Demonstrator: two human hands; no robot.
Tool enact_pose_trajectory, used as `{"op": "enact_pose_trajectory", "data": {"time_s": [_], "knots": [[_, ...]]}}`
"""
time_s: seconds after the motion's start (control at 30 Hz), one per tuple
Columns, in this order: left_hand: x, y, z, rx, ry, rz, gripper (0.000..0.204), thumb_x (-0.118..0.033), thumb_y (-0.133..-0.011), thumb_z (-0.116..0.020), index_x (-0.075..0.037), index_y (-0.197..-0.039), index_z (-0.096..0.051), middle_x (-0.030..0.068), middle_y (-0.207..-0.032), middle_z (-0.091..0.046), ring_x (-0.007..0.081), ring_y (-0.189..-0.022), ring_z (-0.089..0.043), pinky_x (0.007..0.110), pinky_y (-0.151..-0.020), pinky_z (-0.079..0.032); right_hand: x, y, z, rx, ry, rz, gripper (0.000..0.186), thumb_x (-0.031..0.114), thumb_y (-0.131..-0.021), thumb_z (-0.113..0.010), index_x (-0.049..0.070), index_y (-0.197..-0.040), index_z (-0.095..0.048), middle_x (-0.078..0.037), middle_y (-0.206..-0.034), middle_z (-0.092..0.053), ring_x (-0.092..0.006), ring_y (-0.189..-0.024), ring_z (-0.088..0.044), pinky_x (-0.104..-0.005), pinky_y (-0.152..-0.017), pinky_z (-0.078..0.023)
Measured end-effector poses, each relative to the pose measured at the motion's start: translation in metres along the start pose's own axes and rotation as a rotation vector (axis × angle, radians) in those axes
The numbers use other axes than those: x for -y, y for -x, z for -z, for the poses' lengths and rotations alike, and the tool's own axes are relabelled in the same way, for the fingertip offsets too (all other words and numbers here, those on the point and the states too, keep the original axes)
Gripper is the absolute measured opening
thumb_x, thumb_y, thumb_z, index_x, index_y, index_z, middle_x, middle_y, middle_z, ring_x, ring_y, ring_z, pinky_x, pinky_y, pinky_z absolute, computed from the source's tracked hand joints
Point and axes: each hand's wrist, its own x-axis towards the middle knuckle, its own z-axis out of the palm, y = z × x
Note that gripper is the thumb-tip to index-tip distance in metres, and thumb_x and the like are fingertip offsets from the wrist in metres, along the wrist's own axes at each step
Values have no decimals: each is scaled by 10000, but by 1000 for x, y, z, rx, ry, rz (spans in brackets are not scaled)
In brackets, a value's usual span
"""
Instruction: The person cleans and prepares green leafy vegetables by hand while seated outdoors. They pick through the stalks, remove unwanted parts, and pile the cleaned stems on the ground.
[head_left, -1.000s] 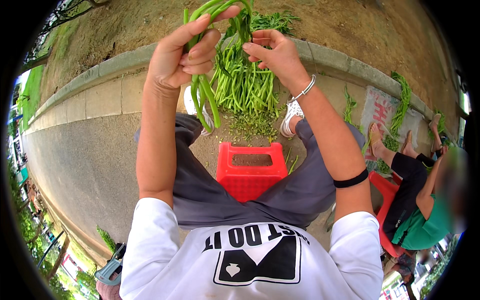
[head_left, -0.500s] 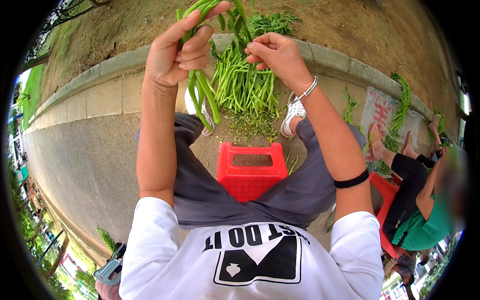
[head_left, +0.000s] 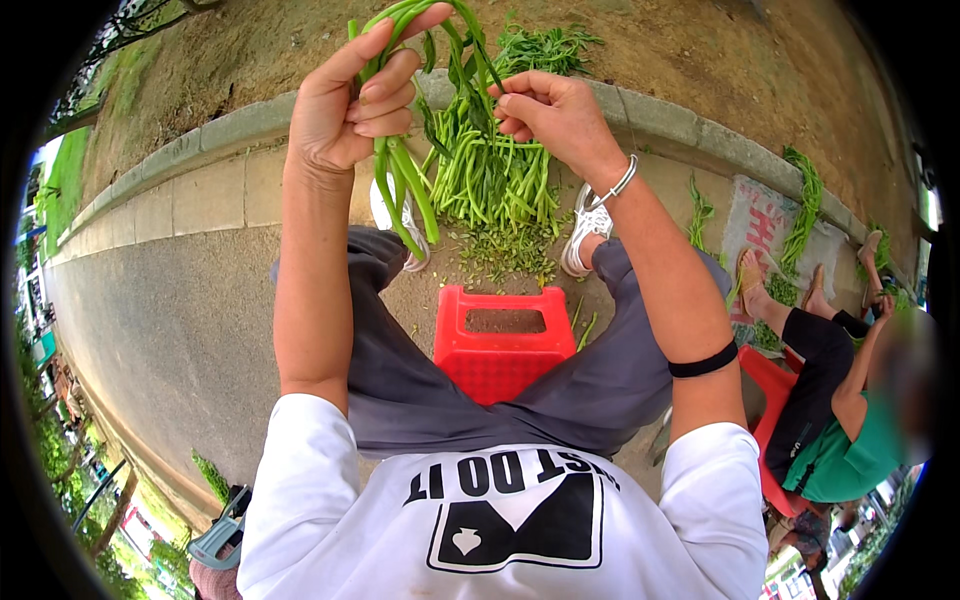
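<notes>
My left hand (head_left: pixel 352 108) is closed round a bunch of long green leafy stems (head_left: pixel 405 190). Their thick cut ends hang below the fist, while the thinner leafy part arches over to the right. My right hand (head_left: pixel 560 120) pinches a drooping tip of the same bunch between thumb and forefinger; the exact bit between the fingertips is too small to make out. Beneath both hands a large pile of similar green stems (head_left: pixel 490 180) lies on the pavement against the kerb. Short green scraps (head_left: pixel 505 250) are scattered at its near side.
A red plastic stool (head_left: pixel 500 345) stands between my legs. A low concrete kerb (head_left: pixel 250 125) runs behind the pile, with bare soil beyond. At right, a person in a green shirt (head_left: pixel 850 450) sits near a printed sack (head_left: pixel 750 215) and more greens (head_left: pixel 803 210).
My right hand has dropped very slightly, still pinching the leafy tip. The left hand has shifted a touch left, its grip unchanged.
</notes>
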Motion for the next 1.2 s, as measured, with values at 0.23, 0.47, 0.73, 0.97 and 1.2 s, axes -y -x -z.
{"op": "enact_pose_trajectory", "data": {"time_s": [0.23, 0.47, 0.73, 0.97, 1.2], "knots": [[-1, 0, 1, -16, 3, -4, 474, -205, -968, -295, 39, -1357, -175, -2, -591, -337, 44, -412, -239, 176, -339, -214, 3, 0, 1, -40, -9, 49, 154, 47, -763, -538, -6, -881, -621, -29, -726, -619, -34, -540, -496, -186, -479, -405], [-1, -1, 1, -19, 17, -3, 482, -206, -967, -300, 41, -1358, -164, -2, -597, -329, 44, -424, -244, 176, -342, -217, -2, -3, 2, -95, 61, 148, 160, 85, -744, -515, 10, -773, -653, -23, -614, -590, -63, -576, -553, -219, -541, -436], [-1, 0, 2, -19, 21, -6, 489, -210, -965, -310, 49, -1355, -165, 0, -599, -328, 46, -427, -244, 176, -343, -221, -5, -3, 2, -117, 86, 163, 165, 78, -746, -503, 21, -766, -656, -13, -576, -562, -58, -540, -520, -223, -505, -412], [-2, 0, 1, -15, 21, -2, 491, -214, -965, -312, 50, -1353, -168, 0, -599, -328, 46, -430, -247, 174, -344, -223, -9, -6, 3, -120, 84, 209, 170, 69, -753, -496, 20, -762, -658, -2, -574, -552, -50, -522, -491, -219, -488, -394], [-1, -2, 1, -42, 20, -8, 484, -205, -961, -326, 44, -1350, -183, -1, -599, -328, 45, -429, -242, 173, -345, -223, -1, 2, 0, -56, 91, 104, 269, 78, -802, -511, 26, -1053, -597, -39, -758, -641, -52, -602, -555, -203, -535, -437]]}}
